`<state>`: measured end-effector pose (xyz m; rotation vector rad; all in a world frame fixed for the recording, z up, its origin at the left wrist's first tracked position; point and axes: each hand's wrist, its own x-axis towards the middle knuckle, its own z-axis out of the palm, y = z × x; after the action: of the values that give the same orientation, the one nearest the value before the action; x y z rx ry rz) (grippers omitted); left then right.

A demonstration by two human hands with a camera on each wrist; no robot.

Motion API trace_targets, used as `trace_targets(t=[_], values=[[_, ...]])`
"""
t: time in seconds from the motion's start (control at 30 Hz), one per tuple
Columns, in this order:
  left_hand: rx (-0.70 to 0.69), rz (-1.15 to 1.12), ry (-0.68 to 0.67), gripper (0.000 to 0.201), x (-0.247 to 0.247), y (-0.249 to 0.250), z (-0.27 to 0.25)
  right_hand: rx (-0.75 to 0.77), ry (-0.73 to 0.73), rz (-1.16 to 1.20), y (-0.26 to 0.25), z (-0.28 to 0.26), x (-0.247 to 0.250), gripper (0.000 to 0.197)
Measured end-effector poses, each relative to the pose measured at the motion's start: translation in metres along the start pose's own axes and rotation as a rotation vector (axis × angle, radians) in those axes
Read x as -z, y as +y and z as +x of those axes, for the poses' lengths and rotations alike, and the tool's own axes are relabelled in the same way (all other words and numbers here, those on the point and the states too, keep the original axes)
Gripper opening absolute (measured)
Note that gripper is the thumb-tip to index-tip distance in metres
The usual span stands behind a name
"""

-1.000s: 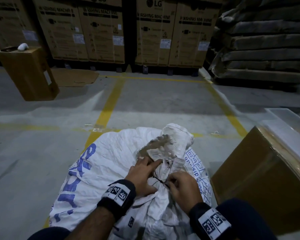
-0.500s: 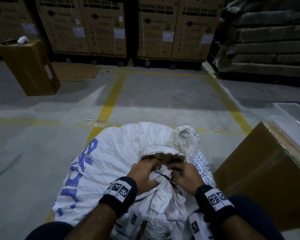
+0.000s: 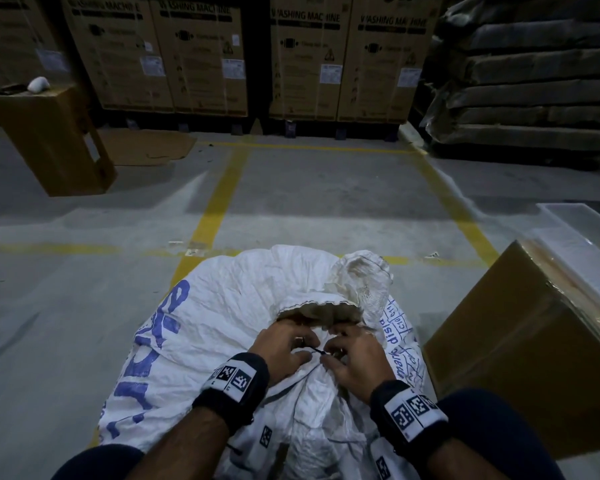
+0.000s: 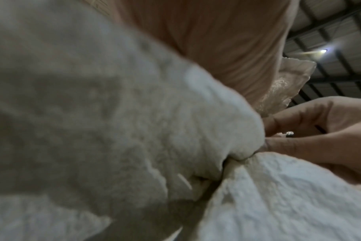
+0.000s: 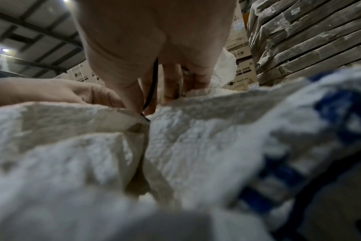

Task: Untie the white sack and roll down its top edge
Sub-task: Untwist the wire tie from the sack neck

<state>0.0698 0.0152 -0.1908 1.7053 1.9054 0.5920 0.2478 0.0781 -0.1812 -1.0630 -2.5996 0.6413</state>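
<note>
A white woven sack [image 3: 222, 306] with blue print lies on the concrete floor in front of me. Its neck is gathered and bound by a thin black string [image 3: 317, 351], and the loose top flap [image 3: 357, 282] bends away beyond the tie. My left hand [image 3: 300, 344] curls on the gathered neck just left of the tie. My right hand [image 3: 340, 351] is on the right side of it. In the right wrist view, my right hand [image 5: 146, 104] pinches the black string [image 5: 153, 84] between thumb and finger above the sack fabric [image 5: 216, 146]. The left wrist view is mostly blurred sack cloth [image 4: 113, 130].
A large brown carton [image 3: 516, 341] stands close on the right, a pale slab [image 3: 586, 244] along its top. A smaller brown box [image 3: 49, 140] stands far left. Washing-machine cartons [image 3: 205, 57] and stacked wrapped slabs [image 3: 534, 81] line the back. Yellow lines [image 3: 219, 206] cross the floor.
The sack's top flap, upright a second ago, has folded away from me. My left fingers went from straight on the cloth to curled at the tie, and both hands have closed in on the string.
</note>
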Motion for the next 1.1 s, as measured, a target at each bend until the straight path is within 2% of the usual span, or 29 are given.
trace_targets(t=[0.23,0.47,0.87,1.1], values=[[0.007,0.0,0.101,0.012,-0.007,0.001,0.0,-0.014,0.109,-0.033,-0.004,-0.001,-0.014,0.022],[-0.031,-0.007,0.122,0.011,-0.011,-0.002,0.002,-0.021,0.107,-0.06,-0.003,-0.002,-0.021,0.012],[-0.055,0.009,0.154,0.011,-0.015,0.0,0.0,0.017,0.109,0.109,0.004,-0.005,-0.013,0.013],[-0.034,0.072,0.138,0.008,-0.017,0.004,-0.002,0.052,0.075,0.085,0.008,-0.003,-0.015,0.013]])
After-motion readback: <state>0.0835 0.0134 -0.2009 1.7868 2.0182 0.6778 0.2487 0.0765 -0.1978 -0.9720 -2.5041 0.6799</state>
